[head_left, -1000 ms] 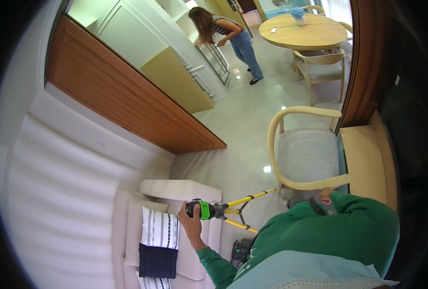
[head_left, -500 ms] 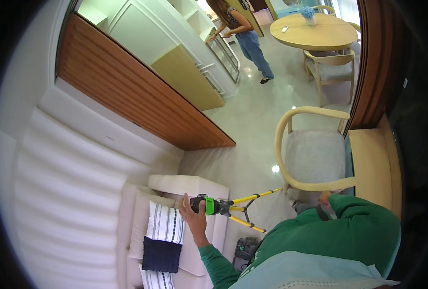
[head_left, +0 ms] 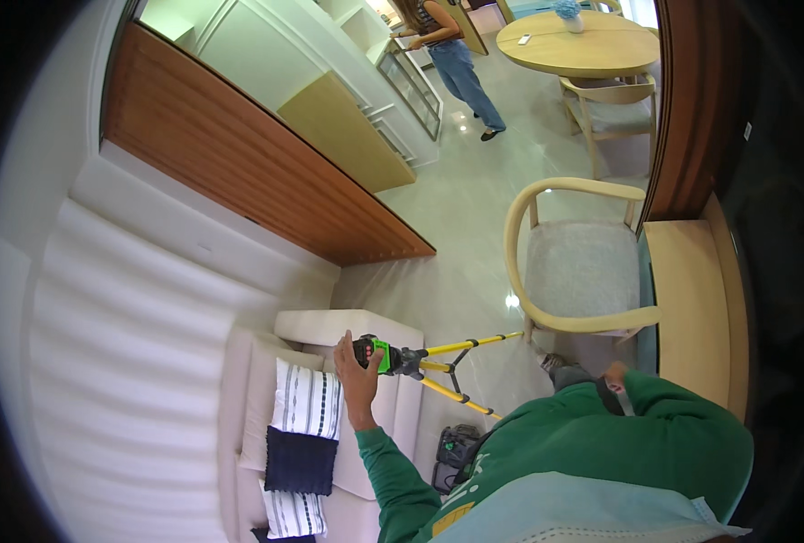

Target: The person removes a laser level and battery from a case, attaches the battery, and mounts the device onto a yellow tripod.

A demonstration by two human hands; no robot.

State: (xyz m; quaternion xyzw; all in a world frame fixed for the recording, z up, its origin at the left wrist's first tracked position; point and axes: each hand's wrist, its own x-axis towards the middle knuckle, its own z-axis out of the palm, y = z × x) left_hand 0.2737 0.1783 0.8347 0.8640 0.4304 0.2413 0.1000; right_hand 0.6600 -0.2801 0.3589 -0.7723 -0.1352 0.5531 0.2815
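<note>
My left hand (head_left: 358,384) is closed around a black and green device (head_left: 382,356) that looks like a laser level, thumb on one side and fingers on the other. Small red buttons show on its dark face. The device sits on top of a tripod with yellow legs (head_left: 456,347). My right hand (head_left: 615,375) is low beside my leg, near the wooden armchair (head_left: 583,271); its fingers are mostly hidden, so I cannot make out whether it holds anything.
A cream sofa (head_left: 393,330) with striped and dark cushions stands left of the tripod. A dark bag-like item (head_left: 457,445) lies by my body. A wooden ledge (head_left: 691,299) runs along the right. Farther off, a person (head_left: 456,68) stands at a cabinet near a round table (head_left: 578,50).
The whole view has tipped slightly, so the room sits higher in the picture. My left hand keeps its grip on the device, whose red buttons now show more clearly.
</note>
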